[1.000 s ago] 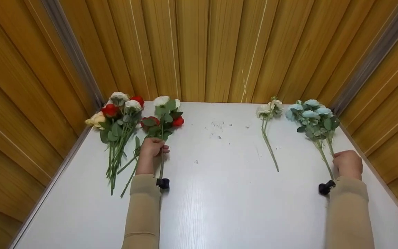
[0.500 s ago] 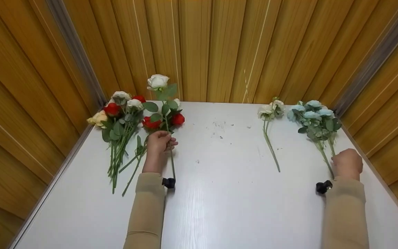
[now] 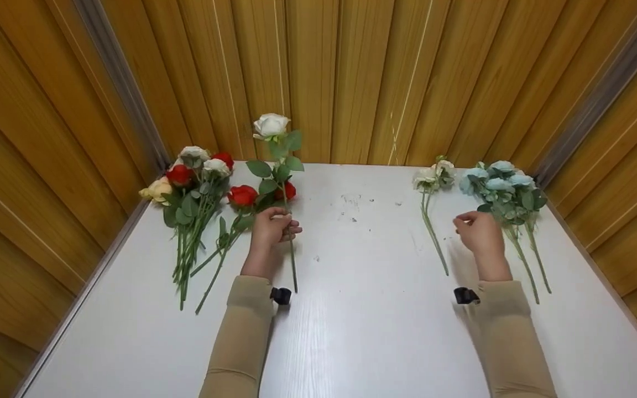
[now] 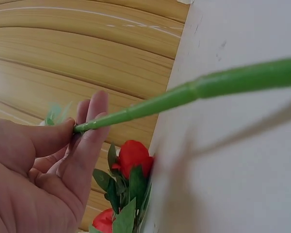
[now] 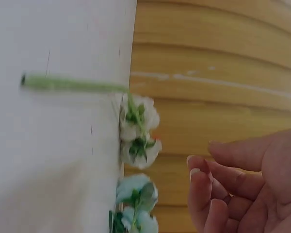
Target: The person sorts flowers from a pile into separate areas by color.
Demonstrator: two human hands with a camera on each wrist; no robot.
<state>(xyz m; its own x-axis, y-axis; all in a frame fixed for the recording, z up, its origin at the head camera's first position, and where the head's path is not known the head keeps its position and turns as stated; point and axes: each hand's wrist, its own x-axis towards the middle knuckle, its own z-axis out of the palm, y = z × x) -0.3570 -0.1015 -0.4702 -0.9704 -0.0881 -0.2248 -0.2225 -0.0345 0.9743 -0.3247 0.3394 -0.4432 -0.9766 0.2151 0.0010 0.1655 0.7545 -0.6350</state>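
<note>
My left hand pinches the green stem of a white rose between thumb and fingers. The rose is raised off the table with its bloom pointing away; in the left wrist view its stem crosses close to the camera. Red roses lie just beyond and beside that hand. My right hand holds nothing, its fingers loosely bent, with a gap between thumb and fingertips in the right wrist view. It hovers between a cream-white flower stem and the light blue flowers, whose stems lie on the table.
At the far left of the white table lies a bunch of red, white and yellow flowers, its stems toward me. Wood-patterned panels stand along the back and both sides. Small dark marks dot the table's middle.
The left hand has lifted the white rose from beside the red roses and carried it slightly right. The right hand has left the blue flowers' stems and moved left, toward the cream-white flower.
</note>
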